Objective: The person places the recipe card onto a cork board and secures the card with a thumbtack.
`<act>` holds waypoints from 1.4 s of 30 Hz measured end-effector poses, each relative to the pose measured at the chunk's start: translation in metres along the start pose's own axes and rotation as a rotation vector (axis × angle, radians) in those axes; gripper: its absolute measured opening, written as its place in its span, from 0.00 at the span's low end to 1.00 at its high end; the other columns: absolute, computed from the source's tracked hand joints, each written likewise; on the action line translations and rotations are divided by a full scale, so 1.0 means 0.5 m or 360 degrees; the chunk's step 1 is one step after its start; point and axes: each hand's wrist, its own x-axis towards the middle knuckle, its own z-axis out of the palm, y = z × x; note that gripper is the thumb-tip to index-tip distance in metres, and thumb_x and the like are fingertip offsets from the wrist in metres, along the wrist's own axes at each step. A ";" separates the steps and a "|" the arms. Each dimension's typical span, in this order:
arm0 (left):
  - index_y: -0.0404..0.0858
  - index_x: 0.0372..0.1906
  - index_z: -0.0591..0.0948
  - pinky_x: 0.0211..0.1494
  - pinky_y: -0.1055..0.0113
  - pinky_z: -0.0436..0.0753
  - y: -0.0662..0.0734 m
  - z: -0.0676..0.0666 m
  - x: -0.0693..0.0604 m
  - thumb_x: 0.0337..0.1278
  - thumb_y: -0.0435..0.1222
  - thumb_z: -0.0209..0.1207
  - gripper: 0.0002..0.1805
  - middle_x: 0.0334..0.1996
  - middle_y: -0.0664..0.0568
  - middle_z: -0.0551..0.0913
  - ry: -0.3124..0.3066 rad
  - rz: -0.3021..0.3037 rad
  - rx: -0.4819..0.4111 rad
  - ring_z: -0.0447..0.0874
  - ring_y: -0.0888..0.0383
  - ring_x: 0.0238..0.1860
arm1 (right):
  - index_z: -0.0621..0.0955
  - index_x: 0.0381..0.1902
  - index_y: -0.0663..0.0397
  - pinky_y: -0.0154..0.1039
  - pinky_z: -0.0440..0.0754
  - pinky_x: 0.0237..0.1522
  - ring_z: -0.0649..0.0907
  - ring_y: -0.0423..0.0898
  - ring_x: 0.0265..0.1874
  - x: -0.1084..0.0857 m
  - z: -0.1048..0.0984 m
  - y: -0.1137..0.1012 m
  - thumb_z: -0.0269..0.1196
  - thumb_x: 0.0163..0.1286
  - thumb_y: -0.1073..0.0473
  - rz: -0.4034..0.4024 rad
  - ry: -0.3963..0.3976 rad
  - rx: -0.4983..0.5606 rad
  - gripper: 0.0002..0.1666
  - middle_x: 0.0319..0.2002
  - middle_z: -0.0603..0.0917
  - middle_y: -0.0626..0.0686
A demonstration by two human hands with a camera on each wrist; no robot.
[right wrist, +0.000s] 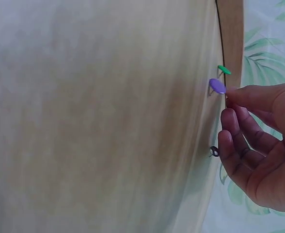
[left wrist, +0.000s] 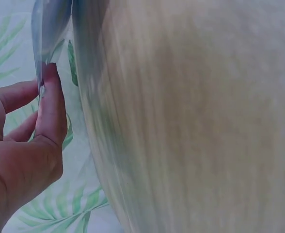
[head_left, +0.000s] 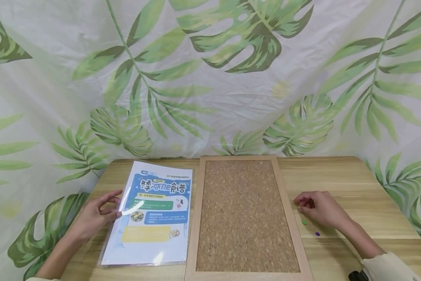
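My left hand [head_left: 92,218] pinches the left edge of a clear plastic sleeve holding a printed sheet [head_left: 154,253], blue and white with green and yellow boxes. In the left wrist view, the clear sleeve [left wrist: 45,34] passes between the thumb and fingers [left wrist: 50,107]. To the right of the corkboard, my right hand [head_left: 320,208] has thumb and forefinger brought together low over the table. Whether something tiny is between them is hidden. Close by lie a green thumbtack [head_left: 304,223] and a purple thumbtack [head_left: 317,234]. The right wrist view shows a small dark, shiny piece [right wrist: 214,151] beside the fingertips.
A wood-framed corkboard [head_left: 245,218] lies between the hands, the sleeve close along its left side. Everything rests on a wooden table [head_left: 329,171]. Behind it hangs a leaf-patterned cloth [head_left: 231,101].
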 end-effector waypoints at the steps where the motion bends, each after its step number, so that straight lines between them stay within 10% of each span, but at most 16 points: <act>1: 0.33 0.85 0.59 0.42 0.65 0.94 0.001 -0.002 -0.001 0.69 0.26 0.65 0.44 0.67 0.33 0.70 -0.0007 -0.0022 -0.0021 0.88 0.69 0.46 | 0.91 0.43 0.55 0.30 0.85 0.32 0.82 0.31 0.31 -0.002 -0.002 -0.001 0.74 0.66 0.67 0.0002 0.0003 0.0010 0.08 0.32 0.88 0.41; 19: 0.40 0.87 0.56 0.50 0.64 0.95 -0.021 -0.032 -0.004 0.73 0.30 0.65 0.45 0.58 0.60 0.71 -0.0079 -0.0198 -0.0581 0.90 0.61 0.49 | 0.90 0.49 0.56 0.31 0.89 0.38 0.84 0.32 0.34 -0.020 -0.029 -0.016 0.73 0.68 0.67 0.0059 0.0071 0.0128 0.12 0.34 0.89 0.44; 30: 0.52 0.80 0.71 0.50 0.67 0.94 -0.017 -0.048 -0.007 0.74 0.24 0.59 0.36 0.56 0.62 0.79 -0.0086 0.0030 -0.0845 0.90 0.62 0.50 | 0.89 0.50 0.59 0.30 0.89 0.38 0.84 0.32 0.35 -0.023 -0.034 -0.030 0.72 0.70 0.67 0.0076 0.0105 0.0239 0.12 0.36 0.89 0.45; 42: 0.51 0.78 0.73 0.50 0.69 0.93 0.031 0.008 0.007 0.76 0.23 0.57 0.33 0.57 0.60 0.79 -0.0139 0.0068 -0.0977 0.89 0.64 0.52 | 0.89 0.53 0.58 0.31 0.90 0.39 0.84 0.33 0.36 -0.014 -0.029 -0.047 0.71 0.72 0.66 0.0110 0.0107 0.0316 0.12 0.37 0.88 0.46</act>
